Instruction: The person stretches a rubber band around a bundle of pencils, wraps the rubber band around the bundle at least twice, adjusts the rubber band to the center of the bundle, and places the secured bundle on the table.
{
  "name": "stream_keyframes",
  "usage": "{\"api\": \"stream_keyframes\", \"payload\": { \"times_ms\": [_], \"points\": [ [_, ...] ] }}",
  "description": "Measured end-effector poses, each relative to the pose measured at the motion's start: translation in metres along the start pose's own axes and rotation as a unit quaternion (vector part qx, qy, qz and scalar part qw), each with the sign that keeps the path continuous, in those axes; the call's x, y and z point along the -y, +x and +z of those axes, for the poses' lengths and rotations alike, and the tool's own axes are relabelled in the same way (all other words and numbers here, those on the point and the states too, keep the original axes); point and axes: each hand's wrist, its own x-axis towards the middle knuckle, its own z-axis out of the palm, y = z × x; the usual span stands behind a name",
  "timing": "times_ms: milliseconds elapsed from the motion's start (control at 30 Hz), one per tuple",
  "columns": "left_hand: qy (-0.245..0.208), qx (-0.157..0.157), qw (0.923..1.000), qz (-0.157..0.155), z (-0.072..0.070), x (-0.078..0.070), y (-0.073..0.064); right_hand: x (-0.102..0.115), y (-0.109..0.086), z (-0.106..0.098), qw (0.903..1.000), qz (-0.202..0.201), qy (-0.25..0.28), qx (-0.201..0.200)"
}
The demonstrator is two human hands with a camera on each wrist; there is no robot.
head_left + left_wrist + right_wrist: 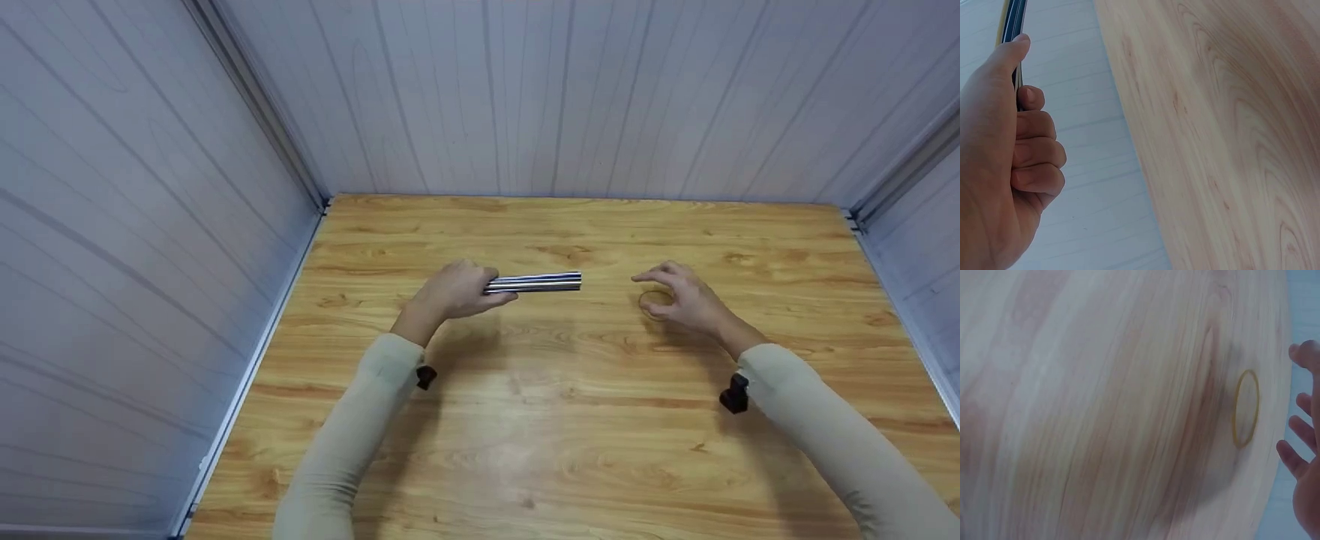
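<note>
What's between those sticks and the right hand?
In the head view, only bare tabletop shows between the sticks and the right hand's fingertips; the thin yellow band appears just by its thumb.

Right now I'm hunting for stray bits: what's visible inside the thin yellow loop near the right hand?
Inside the thin yellow loop, the right wrist view shows only light-brown wood-grain tabletop. In the head view, the right hand covers part of that inside.
</note>
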Motion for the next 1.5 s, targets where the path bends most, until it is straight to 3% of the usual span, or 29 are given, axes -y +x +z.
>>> {"api": "stream_keyframes", "payload": {
  "times_ms": [100,300,500,800,1033,1300,1500],
  "points": [
    [0.002,0.004,1.0,0.0,0.001,0.001,0.0,-0.005,0.001,0.002,0.9997,0.022,-0.011,0.004],
    [0.002,0.006,1.0,-0.002,0.003,0.002,-0.001,-0.013,0.007,0.01,0.996,0.081,0.03,0.024],
    [-0.002,0.003,1.0,0.007,0.005,0.001,0.0,-0.017,0.01,0.016,0.993,0.11,0.034,0.026],
    [-0.002,0.007,1.0,0.003,0.007,0.003,0.002,-0.023,0.017,0.021,0.9942,0.107,-0.008,0.009],
    [0.002,0.012,0.9999,-0.005,0.009,0.001,0.001,-0.026,0.018,0.025,0.9922,0.117,-0.026,0.032],
    [0.005,0.025,0.9996,-0.011,0.01,0.006,-0.003,-0.018,0.015,0.013,0.9888,0.136,0.05,0.035],
    [0.015,0.026,0.9992,-0.025,0.007,0.01,-0.007,-0.009,0.016,-0.008,0.9818,0.154,0.11,0.012]
  ]
}}
